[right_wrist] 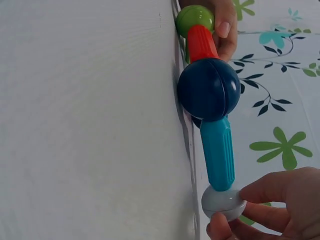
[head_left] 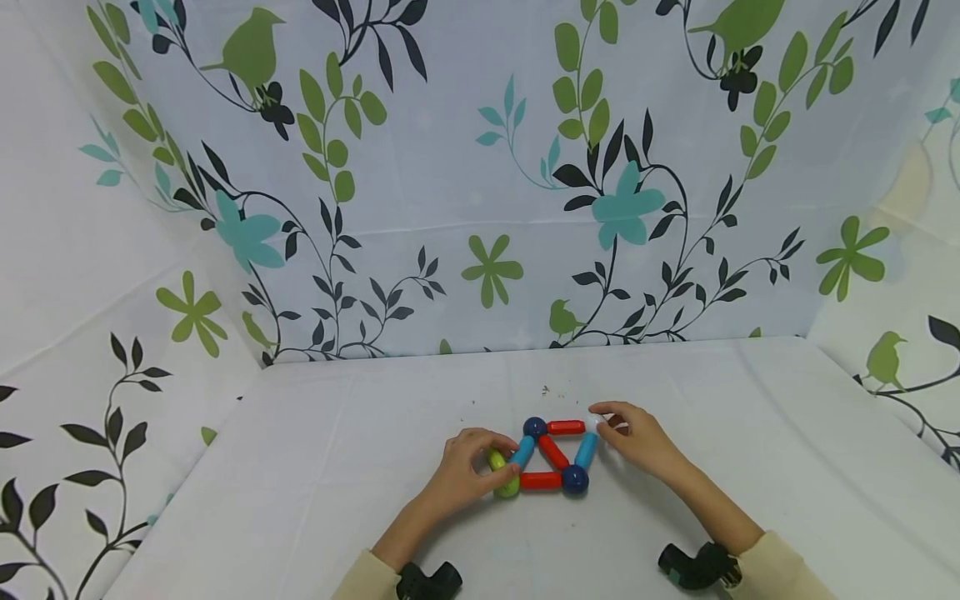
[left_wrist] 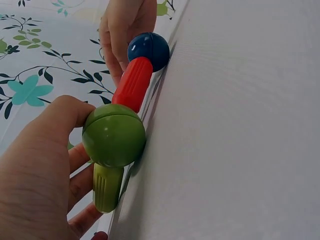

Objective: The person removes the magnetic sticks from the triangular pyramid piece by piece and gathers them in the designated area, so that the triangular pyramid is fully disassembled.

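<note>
White cloth covers the table [head_left: 750, 467], with leaf-printed sheets behind. Near the front lies a flat frame of rods and balls [head_left: 552, 454], its long axis running left to right (red and blue rods, dark-blue balls). The left hand [head_left: 465, 471] pinches the green ball [head_left: 507, 487]; the right hand [head_left: 637, 437] pinches the white ball [right_wrist: 223, 204].

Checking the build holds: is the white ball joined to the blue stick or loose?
Joined: the white ball sits against the blue stick end, pinched by the right hand.
</note>
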`<action>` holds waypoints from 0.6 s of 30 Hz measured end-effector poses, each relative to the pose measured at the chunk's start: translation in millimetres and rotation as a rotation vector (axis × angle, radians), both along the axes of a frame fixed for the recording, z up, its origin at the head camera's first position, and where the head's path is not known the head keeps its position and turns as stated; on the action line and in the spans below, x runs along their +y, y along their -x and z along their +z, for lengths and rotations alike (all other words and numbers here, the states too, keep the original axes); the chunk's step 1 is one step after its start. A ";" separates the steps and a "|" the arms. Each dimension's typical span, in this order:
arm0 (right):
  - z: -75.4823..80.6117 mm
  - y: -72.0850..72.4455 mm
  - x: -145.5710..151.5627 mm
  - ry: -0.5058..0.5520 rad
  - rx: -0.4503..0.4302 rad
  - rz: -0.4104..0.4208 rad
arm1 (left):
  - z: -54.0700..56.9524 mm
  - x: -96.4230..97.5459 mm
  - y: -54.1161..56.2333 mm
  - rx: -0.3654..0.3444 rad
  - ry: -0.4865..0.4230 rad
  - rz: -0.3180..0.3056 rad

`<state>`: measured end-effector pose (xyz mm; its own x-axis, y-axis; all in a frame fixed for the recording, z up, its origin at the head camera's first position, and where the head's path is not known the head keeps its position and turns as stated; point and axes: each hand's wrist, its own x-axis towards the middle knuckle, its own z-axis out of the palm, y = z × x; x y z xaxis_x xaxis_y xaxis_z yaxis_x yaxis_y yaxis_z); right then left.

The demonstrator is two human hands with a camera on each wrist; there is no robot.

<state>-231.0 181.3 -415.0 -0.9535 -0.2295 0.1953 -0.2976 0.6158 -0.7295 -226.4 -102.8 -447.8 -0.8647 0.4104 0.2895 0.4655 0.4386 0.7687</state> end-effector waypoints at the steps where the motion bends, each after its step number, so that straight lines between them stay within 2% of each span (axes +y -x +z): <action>1: -1.4 0.8 0.6 -0.003 -0.009 0.003 | 0.0 0.0 0.1 0.000 0.001 0.000; 8: -6.8 6.9 4.1 0.016 -0.009 0.033 | -1.1 -1.0 0.4 0.012 -0.001 -0.008; 18: -5.5 5.1 4.0 0.034 -0.031 0.041 | 2.8 0.9 -1.8 -0.002 0.017 -0.005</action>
<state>-236.0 185.3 -420.5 -0.9491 -0.2628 0.1736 -0.2990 0.5784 -0.7590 -224.6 -101.9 -445.0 -0.8634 0.4193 0.2807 0.4660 0.4494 0.7622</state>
